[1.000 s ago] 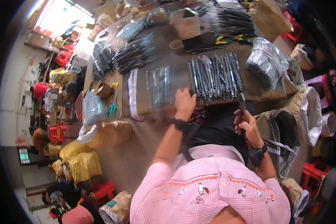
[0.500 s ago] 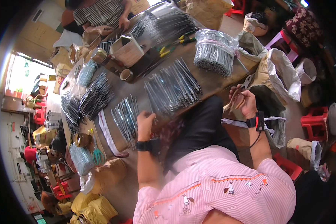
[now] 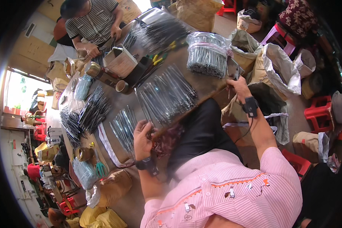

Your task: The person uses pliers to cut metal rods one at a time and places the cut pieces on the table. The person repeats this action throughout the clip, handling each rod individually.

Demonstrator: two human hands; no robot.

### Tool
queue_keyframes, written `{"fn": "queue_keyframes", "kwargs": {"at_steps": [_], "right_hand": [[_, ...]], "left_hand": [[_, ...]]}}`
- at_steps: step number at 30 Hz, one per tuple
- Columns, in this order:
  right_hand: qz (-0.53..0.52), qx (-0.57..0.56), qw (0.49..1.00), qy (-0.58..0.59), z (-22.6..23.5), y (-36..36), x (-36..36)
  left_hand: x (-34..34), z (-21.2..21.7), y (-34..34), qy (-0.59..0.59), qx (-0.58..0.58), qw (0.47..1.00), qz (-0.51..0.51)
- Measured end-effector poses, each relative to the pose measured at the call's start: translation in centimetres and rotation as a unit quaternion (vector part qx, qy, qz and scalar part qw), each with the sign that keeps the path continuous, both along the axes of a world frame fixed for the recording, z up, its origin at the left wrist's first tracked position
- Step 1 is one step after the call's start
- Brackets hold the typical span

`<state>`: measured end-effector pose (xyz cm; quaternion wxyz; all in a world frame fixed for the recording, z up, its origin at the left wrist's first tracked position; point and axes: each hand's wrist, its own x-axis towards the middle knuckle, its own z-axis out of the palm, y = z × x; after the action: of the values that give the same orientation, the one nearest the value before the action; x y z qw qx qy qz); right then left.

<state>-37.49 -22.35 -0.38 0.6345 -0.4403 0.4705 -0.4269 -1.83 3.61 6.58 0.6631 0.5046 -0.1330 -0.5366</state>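
My left hand (image 3: 142, 137) is at the table's near edge, thumb and fingers pinched on the lower end of a thin metal strip (image 3: 141, 103). The strip slants up beside a spread row of similar metal strips (image 3: 169, 95). A smaller row of strips (image 3: 122, 127) lies left of this hand. My right hand (image 3: 239, 89) is off the table's right corner, closed around pliers (image 3: 235, 70) whose jaws point up and are partly blurred. Close by stands a thick round bundle of strips (image 3: 207, 57) wrapped in clear plastic.
Dark strips (image 3: 95, 108) lie in heaps on the left of the table. A box (image 3: 120, 62), a cup (image 3: 122, 86) and yellow-handled pliers (image 3: 157, 59) are farther back. Across the table a co-worker (image 3: 91, 22) handles something. Open sacks (image 3: 279, 68) and red stools (image 3: 319, 114) are on the right.
The left hand has turned and now holds one strip apart from the row. The right hand has moved left and up with the pliers. The view has shifted slightly.
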Motion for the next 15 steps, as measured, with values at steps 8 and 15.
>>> {"fn": "queue_keyframes", "kwargs": {"at_steps": [8, 15], "right_hand": [[0.047, 0.164, 0.944, -0.283, 1.5, -0.7, -1.8], [0.001, 0.236, 0.897, -0.374, 0.0, -4.4, -0.2]], "left_hand": [[-0.2, -0.1, 1.7, 0.045, -0.008, 0.999, 0.009], [-2.6, 0.5, 0.8, 0.070, -0.024, 0.996, -0.052]]}}
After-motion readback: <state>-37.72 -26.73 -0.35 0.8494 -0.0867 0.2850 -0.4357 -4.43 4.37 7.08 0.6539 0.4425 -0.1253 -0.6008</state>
